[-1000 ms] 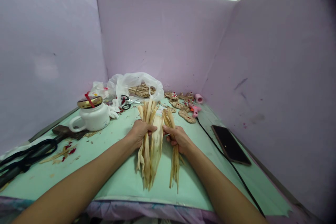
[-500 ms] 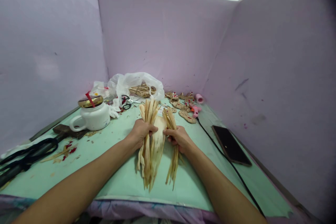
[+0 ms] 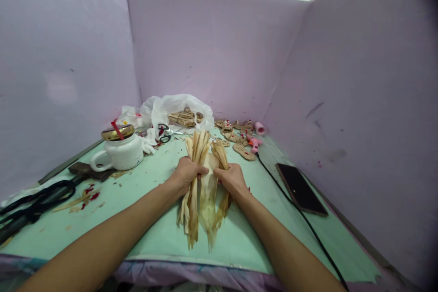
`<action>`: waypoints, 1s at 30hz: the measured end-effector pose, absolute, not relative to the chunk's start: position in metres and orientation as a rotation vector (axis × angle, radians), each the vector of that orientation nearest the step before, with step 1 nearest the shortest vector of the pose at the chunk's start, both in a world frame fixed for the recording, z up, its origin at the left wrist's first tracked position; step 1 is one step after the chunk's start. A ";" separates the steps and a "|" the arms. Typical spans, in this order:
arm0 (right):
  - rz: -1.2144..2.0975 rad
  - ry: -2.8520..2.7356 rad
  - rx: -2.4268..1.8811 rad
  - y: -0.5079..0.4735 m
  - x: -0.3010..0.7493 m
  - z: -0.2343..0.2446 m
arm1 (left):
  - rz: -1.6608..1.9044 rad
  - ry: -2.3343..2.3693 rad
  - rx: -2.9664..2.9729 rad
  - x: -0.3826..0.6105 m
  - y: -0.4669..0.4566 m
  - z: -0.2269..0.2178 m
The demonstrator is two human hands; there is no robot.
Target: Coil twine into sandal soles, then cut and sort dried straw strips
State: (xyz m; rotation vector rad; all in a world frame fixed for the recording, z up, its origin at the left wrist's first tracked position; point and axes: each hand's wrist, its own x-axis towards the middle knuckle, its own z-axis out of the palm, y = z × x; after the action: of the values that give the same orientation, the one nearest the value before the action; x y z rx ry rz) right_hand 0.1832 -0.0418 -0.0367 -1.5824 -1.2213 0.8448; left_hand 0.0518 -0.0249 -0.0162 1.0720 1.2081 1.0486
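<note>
Dried corn husks [image 3: 194, 200] in a bundle hang lengthwise from my left hand [image 3: 186, 174], whose fingers are wrapped round them with the thumb pointing inward. My right hand [image 3: 233, 179] is closed on a smaller bunch of corn husk strips [image 3: 221, 153]. Between the two hands spans a wide pale husk [image 3: 208, 189], with both thumbs at its upper part. The lower ends of the husks hang over the pale green table cover [image 3: 153, 237]. Most of my right fingers are hidden behind the husks.
At left stand a white mug [image 3: 123, 153] with a gold lid, a hammer [image 3: 85, 171] and large dark-handled scissors [image 3: 41, 203]. Behind lie a plastic bag [image 3: 185, 100], small scissors [image 3: 166, 133] and woven pieces [image 3: 243, 151]. A pink glue gun [image 3: 255, 143] and a phone [image 3: 301, 189] are at right.
The wide pale husk has shifted toward my right hand and now hangs more upright. My right hand has turned slightly, and its bunch has drawn closer to the middle.
</note>
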 end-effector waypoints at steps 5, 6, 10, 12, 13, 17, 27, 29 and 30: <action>0.691 -1.302 -1.629 -0.039 0.183 -0.042 | 1.039 1.215 1.092 0.054 -0.025 -0.019; 0.644 -1.336 -1.640 -0.039 0.183 -0.042 | 1.039 1.221 1.094 0.054 -0.024 -0.019; 0.444 -1.475 -1.694 -0.040 0.180 -0.043 | 1.040 1.273 1.099 0.055 -0.023 -0.021; 0.399 -1.489 -1.714 -0.040 0.177 -0.043 | 1.033 1.296 1.098 0.056 -0.022 -0.021; 0.382 -1.483 -1.718 -0.040 0.176 -0.043 | 1.028 1.304 1.096 0.056 -0.022 -0.021; 0.521 -1.323 -1.674 -0.037 0.178 -0.044 | 1.018 1.321 1.083 0.057 -0.021 -0.022; 1.270 -1.036 -1.421 -0.034 0.196 -0.032 | 0.928 1.261 0.955 0.048 -0.015 -0.020; 1.437 -0.935 -1.335 -0.034 0.200 -0.028 | 0.923 1.257 0.940 0.047 -0.013 -0.020; 1.505 -0.880 -1.280 -0.034 0.204 -0.025 | 0.922 1.258 0.934 0.047 -0.013 -0.020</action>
State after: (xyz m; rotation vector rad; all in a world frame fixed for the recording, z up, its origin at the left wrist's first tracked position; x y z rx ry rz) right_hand 0.2039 -0.0340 -0.0248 -1.2804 -0.8801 1.5049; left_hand 0.0471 -0.0128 -0.0199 0.9343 1.2581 0.9217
